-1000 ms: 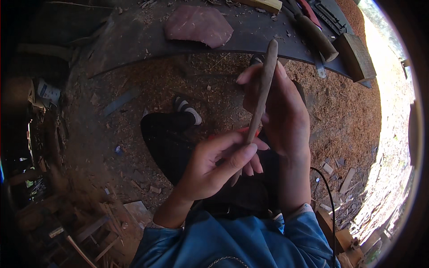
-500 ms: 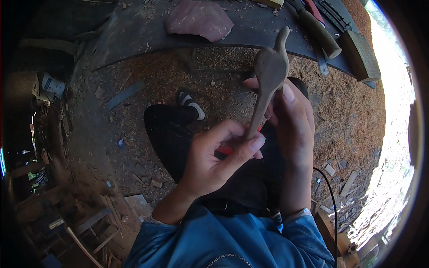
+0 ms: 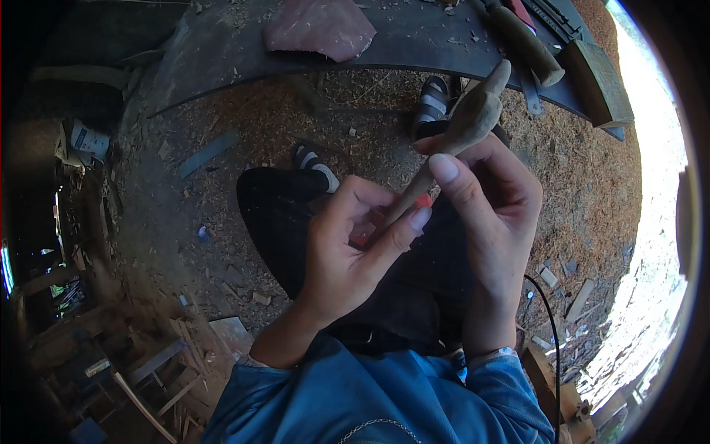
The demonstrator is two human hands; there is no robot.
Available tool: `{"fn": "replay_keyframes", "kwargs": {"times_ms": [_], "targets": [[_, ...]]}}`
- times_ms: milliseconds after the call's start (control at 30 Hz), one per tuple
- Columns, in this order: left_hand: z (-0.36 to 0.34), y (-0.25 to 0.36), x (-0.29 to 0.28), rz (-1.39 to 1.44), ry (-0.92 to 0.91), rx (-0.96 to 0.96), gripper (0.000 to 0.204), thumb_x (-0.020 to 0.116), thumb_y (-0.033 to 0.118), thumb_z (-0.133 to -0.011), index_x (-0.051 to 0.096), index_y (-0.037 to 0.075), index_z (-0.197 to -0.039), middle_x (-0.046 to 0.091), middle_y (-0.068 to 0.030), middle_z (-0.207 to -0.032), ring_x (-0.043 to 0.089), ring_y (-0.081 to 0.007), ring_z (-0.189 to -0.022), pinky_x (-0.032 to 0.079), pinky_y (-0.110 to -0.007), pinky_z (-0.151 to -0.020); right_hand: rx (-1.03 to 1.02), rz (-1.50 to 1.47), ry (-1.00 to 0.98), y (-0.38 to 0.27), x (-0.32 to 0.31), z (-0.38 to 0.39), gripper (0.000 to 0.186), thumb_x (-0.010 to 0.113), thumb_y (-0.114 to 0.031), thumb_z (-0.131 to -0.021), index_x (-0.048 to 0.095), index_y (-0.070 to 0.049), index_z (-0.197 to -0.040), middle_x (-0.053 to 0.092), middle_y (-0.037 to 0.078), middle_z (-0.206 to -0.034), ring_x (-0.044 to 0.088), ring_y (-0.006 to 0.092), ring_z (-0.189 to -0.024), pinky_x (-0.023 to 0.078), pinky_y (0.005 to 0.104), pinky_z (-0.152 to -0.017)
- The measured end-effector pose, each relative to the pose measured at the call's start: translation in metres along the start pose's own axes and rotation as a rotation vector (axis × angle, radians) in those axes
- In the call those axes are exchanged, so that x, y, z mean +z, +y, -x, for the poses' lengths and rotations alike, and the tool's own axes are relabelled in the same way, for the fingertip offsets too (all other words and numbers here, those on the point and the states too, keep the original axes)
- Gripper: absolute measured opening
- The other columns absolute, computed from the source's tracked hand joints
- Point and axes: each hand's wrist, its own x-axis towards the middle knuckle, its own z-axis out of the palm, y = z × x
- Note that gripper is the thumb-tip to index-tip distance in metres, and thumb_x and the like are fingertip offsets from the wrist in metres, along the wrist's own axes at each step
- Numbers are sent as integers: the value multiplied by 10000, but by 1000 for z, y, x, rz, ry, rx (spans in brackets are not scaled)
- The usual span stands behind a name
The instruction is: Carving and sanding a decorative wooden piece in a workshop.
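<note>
**Carved spoon pinched between both hands over the lap**

Head view. The likeliest slip, as I judge it, is the spoon [image 3: 466,129] twisting or dropping out of the grip: it is long and thin, its broad end juts well past the fingers, and only the narrow handle is held. A second risk is the small red thing [image 3: 423,200] showing between the hands beside the handle. I cannot tell what it is; if it is a blade or an abrasive, the left thumb lies right next to it and could be nicked. The sawdust ground [image 3: 244,126] below would hide any small piece that falls.

The left hand [image 3: 347,251] is closed on the lower handle, thumb pressed along the wood and fingers curled under it. The right hand [image 3: 484,200] is wrapped round the spoon higher up, thumb laid across the front, fingers behind. So the spoon runs on a slant from the left hand, up through the right, with its broad end free above the right fingers, toward the dark bench [image 3: 414,44]. On that bench lie a pink sheet [image 3: 318,28] and a wooden mallet [image 3: 526,43], both well apart from the hands.
</note>
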Motion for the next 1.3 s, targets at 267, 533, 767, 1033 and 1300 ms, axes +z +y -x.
{"fn": "replay_keyframes", "kwargs": {"times_ms": [267,533,767,1033,1300], "targets": [[-2,10,2,29,-92,-136,328,530,244,-1080,605,-53,-1198,686,-95,-815,545,-48,-555,396,-184,-491,149,-277,-41,-4,0,-3,357,597,-252,-1034,704,47,-1197,686,-14,-920,362,-2,-661,273,198,-606],[-3,4,1,7,-91,-134,301,551,226,-1072,619,-44,-1187,689,-99,-812,548,-41,-558,393,-178,-487,190,-297,-53,5,-8,-6,274,655,-256,-1020,717,7,-1065,693,16,-910,613,59,-842,482,226,-789],[-1,1,-12,25,-144,-281,281,545,231,-1077,641,-33,-1082,677,-76,-807,482,-30,-547,359,-177,-499,248,-327,53,19,-21,-14,305,640,-330,-1026,703,-33,-1053,527,-70,-762,420,2,-665,280,176,-581],[4,-5,-28,73,-100,-273,238,612,220,-1053,680,-1,-994,648,11,-796,526,-10,-673,398,-178,-598,155,-427,106,20,-25,-22,475,459,-355,-1090,651,51,-1243,452,-52,-741,387,56,-656,297,215,-599],[0,-2,-26,-60,57,-124,179,697,172,-999,673,-5,-1011,681,-26,-821,623,-49,-717,465,-186,-630,244,-211,9,23,-24,-11,265,655,-256,-1014,718,-5,-1070,607,-31,-812,467,25,-681,340,197,-604]]}}
